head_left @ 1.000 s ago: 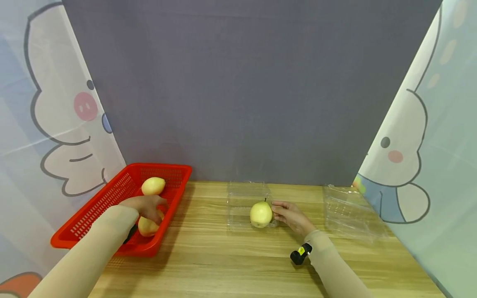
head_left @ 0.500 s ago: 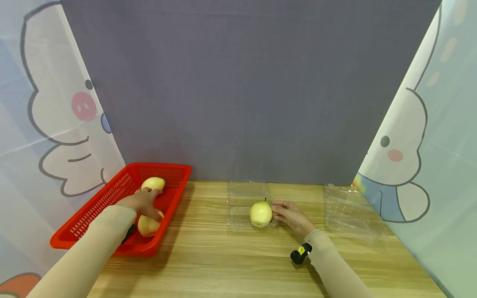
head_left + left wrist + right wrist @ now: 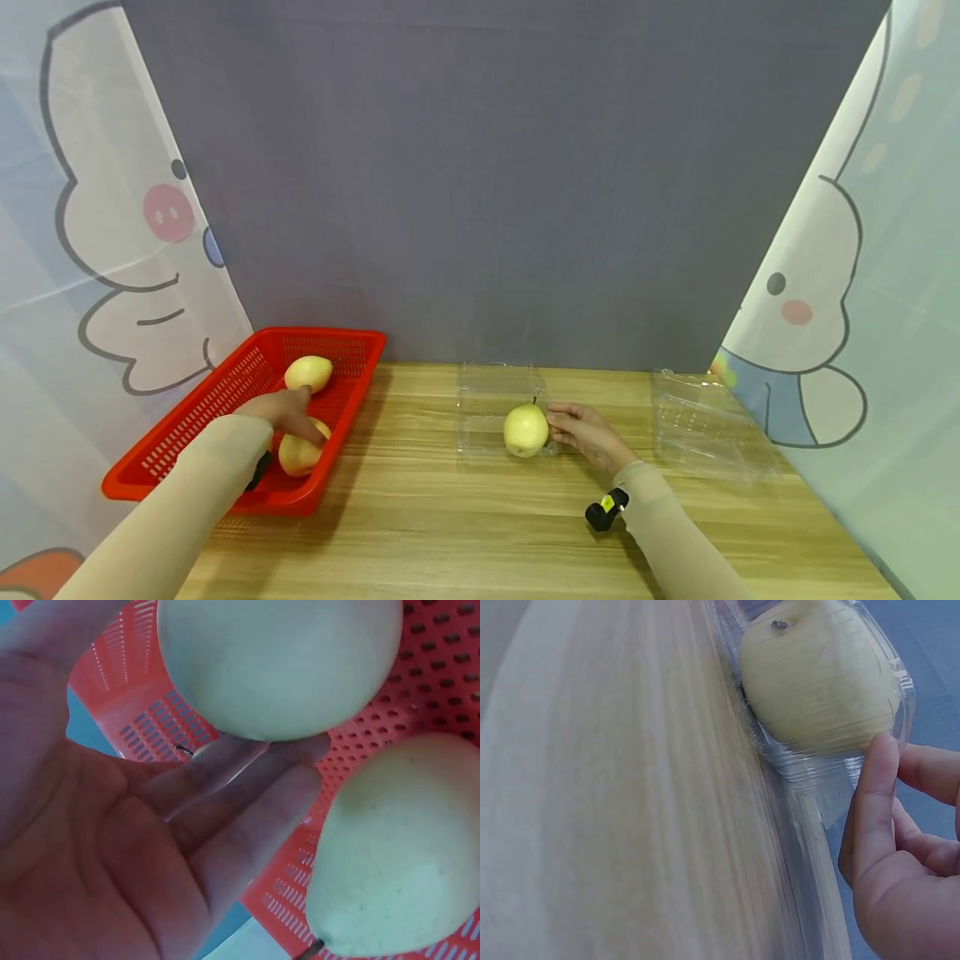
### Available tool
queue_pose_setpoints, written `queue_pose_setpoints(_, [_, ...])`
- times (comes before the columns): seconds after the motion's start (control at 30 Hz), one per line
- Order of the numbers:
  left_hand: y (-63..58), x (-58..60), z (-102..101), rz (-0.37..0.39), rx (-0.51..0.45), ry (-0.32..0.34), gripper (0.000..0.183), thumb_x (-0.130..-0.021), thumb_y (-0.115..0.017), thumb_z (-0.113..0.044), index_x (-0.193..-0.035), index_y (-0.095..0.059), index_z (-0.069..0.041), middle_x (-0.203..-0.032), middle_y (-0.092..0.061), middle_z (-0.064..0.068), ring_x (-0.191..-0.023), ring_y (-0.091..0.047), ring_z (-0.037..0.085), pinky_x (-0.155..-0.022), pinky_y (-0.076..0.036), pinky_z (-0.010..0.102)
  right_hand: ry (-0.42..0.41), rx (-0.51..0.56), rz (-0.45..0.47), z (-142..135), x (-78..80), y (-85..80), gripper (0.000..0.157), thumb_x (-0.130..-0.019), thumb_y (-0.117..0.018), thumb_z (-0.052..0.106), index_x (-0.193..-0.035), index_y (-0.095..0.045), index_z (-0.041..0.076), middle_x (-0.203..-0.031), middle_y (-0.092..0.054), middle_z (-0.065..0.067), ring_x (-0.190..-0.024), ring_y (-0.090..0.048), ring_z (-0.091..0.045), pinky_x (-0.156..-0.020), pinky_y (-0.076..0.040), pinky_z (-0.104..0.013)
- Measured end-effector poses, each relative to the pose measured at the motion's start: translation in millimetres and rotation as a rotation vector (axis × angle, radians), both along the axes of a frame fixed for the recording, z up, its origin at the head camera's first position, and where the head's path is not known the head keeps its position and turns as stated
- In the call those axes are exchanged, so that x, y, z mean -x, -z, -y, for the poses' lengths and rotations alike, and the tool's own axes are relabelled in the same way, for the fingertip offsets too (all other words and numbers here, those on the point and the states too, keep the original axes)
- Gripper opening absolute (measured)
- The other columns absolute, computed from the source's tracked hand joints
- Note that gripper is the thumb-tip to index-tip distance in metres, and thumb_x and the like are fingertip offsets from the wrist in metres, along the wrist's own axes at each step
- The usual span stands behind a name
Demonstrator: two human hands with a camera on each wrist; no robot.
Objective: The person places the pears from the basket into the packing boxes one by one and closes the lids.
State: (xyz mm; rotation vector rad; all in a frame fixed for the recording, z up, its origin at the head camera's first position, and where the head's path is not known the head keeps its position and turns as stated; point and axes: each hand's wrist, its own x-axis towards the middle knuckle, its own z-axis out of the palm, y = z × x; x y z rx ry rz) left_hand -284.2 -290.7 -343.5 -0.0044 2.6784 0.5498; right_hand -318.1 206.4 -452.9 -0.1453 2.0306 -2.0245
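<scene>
My left hand [image 3: 283, 412] is inside the red basket [image 3: 360, 392], among yellow pears. In the left wrist view its fingers [image 3: 251, 821] are nearly straight, their tips beside the lower edge of a large pear [image 3: 281, 664]; whether they touch it, I cannot tell. A second pear [image 3: 401, 847] lies to the right. From the head, one pear [image 3: 308, 373] shows beyond the hand and another pear [image 3: 297, 456] nearer me, partly covered. With thumb and fingers, my right hand [image 3: 588, 435] pinches the rim of a clear plastic box [image 3: 806, 769], which holds a yellow pear [image 3: 525, 431].
Another clear plastic container [image 3: 705, 425] lies on the wooden table [image 3: 450, 533] to the right. A dark grey backdrop [image 3: 510, 183] rises behind the table, and printed cloths flank both sides. A black device [image 3: 603, 511] sits at the right wrist.
My left hand first drew back left within the basket as its fingers spread, then shifted slightly among the pears. The right hand and the boxed pear have stayed in place.
</scene>
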Motion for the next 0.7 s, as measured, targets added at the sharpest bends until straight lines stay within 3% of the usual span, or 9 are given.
queue_pose_setpoints(0.07, [1.3,0.0,-1.6,-0.017,0.013,0.024,0.091,-0.070,-0.086,-0.037,-0.138,-0.044,0.006,-0.122,-0.053,0.028,-0.108,-0.051,0.038,-0.089,-0.046,0.053,-0.002,0.003,0.000,-0.1,0.0,0.0,0.053,-0.101,-0.060,0.011,-0.144,-0.038,-0.012,-0.110,-0.057,-0.011,-0.088,-0.061,-0.013,-0.078,-0.055,-0.023])
queue_pose_setpoints(0.13, [2.8,0.4,-2.6,-0.053,0.044,0.085,0.063,-0.069,-0.086,-0.031,-0.113,-0.055,0.002,-0.100,-0.057,0.015,-0.093,-0.053,0.030,-0.080,-0.048,0.046,-0.003,0.004,-0.001,-0.1,0.0,-0.1,0.054,-0.101,-0.060,0.011,-0.144,-0.038,-0.012,-0.110,-0.057,-0.011,-0.088,-0.061,-0.013,-0.078,-0.055,-0.023])
queue_pose_setpoints(0.2, [4.0,0.2,-3.2,-0.074,0.066,0.122,0.046,-0.068,-0.085,-0.027,-0.094,-0.055,-0.005,-0.086,-0.052,0.005,-0.082,-0.051,0.024,-0.073,-0.046,0.041,-0.005,0.002,-0.002,0.0,-0.1,-0.2,0.054,-0.101,-0.060,0.011,-0.144,-0.038,-0.013,-0.109,-0.057,-0.010,-0.088,-0.061,-0.013,-0.078,-0.055,-0.023])
queue_pose_setpoints(0.27, [4.1,0.0,-3.1,-0.072,0.074,0.134,0.042,-0.067,-0.086,-0.026,-0.089,-0.055,-0.008,-0.083,-0.052,0.004,-0.079,-0.050,0.023,-0.070,-0.045,0.039,-0.003,0.000,-0.003,0.0,0.0,-0.1,0.054,-0.101,-0.060,0.011,-0.144,-0.038,-0.013,-0.109,-0.057,-0.010,-0.088,-0.061,-0.013,-0.078,-0.055,-0.023])
queue_pose_setpoints(0.37, [4.1,0.3,-1.6,-0.050,0.061,0.119,0.046,-0.068,-0.086,-0.028,-0.098,-0.059,-0.006,-0.089,-0.056,0.005,-0.085,-0.052,0.025,-0.073,-0.047,0.042,-0.002,-0.002,-0.005,-0.2,0.0,0.0,0.054,-0.101,-0.060,0.011,-0.144,-0.038,-0.013,-0.109,-0.058,-0.010,-0.088,-0.061,-0.012,-0.078,-0.055,-0.023])
queue_pose_setpoints(0.53, [5.8,1.6,-0.6,0.008,-0.036,0.069,0.073,-0.069,-0.087,-0.026,-0.131,-0.055,0.000,-0.110,-0.058,0.013,-0.098,-0.055,0.029,-0.080,-0.052,0.046,-0.004,-0.002,-0.008,-0.3,0.0,0.2,0.053,-0.102,-0.059,0.011,-0.145,-0.037,-0.013,-0.109,-0.057,-0.010,-0.088,-0.061,-0.012,-0.078,-0.055,-0.022])
queue_pose_setpoints(0.7, [9.1,0.4,-2.5,0.043,-0.089,0.021,0.081,-0.070,-0.085,-0.024,-0.139,-0.049,-0.001,-0.116,-0.056,0.016,-0.099,-0.056,0.028,-0.080,-0.054,0.043,-0.008,0.001,-0.014,0.0,-0.5,0.2,0.053,-0.102,-0.059,0.010,-0.144,-0.037,-0.013,-0.109,-0.057,-0.010,-0.087,-0.061,-0.012,-0.077,-0.055,-0.022])
